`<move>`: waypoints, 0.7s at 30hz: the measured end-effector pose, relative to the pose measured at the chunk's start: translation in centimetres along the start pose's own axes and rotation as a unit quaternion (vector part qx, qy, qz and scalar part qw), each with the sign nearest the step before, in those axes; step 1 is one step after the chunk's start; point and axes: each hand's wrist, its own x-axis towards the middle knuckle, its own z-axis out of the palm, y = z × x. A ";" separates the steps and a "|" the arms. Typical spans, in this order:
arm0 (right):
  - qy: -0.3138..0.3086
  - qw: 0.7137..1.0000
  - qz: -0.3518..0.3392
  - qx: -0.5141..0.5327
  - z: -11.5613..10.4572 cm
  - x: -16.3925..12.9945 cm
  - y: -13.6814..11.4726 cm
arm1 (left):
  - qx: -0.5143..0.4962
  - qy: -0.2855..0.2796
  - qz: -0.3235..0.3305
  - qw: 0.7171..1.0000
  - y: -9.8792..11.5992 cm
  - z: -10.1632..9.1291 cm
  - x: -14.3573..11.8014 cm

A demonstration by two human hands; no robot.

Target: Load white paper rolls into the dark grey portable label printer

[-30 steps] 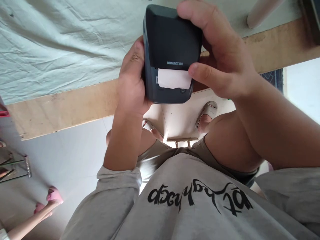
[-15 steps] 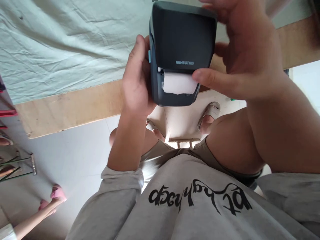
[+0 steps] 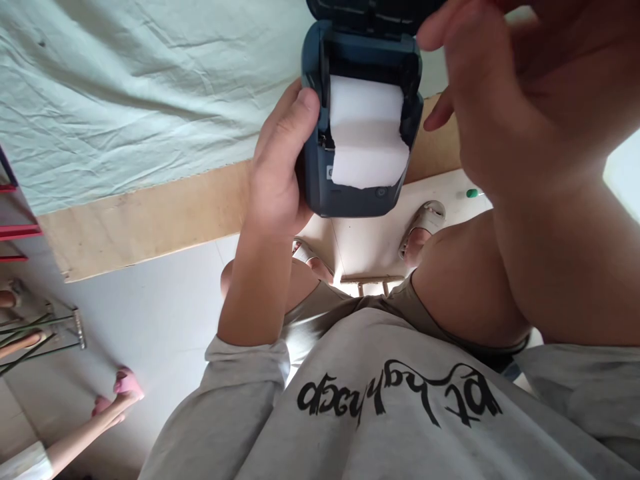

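Note:
A dark blue label printer is tilted towards me at the top centre. Its black lid stands raised, cut off by the upper picture edge. Inside lies a roll of white label paper, whose torn end hangs over the printer's front, above a round power button. My left hand is wrapped round the printer's left side, thumb on the rim. At the lid's right edge, my right hand grips with its upper fingers, while a lower finger sticks out beside the body. Part of that grip is out of frame.
A pale green cloth covers the table, whose bare wooden edge faces me. Red shelf-like parts and a metal rack stand at the left. Another person's leg in a pink slipper is at lower left.
The printer's lid has swung up and back from closed, uncovering the paper roll. My right hand has moved up with it, its thumb off the paper. My left thumb has shifted onto the rim.

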 end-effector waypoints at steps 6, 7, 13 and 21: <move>-0.113 0.918 -0.039 -0.377 -0.7 0.8 0.0 | 0.050 0.007 0.004 0.999 0.1 0.4 -0.3; -0.120 0.909 -0.032 -0.399 -0.6 0.8 -0.1 | 0.053 0.005 0.002 0.999 0.1 0.4 -0.4; -0.181 0.880 0.033 -0.438 0.0 1.0 -1.1 | 0.057 0.018 0.005 0.998 0.1 0.3 -0.3; -0.211 0.880 0.091 -0.416 0.2 1.2 -1.4 | 0.118 -0.011 0.023 0.993 0.0 0.1 0.0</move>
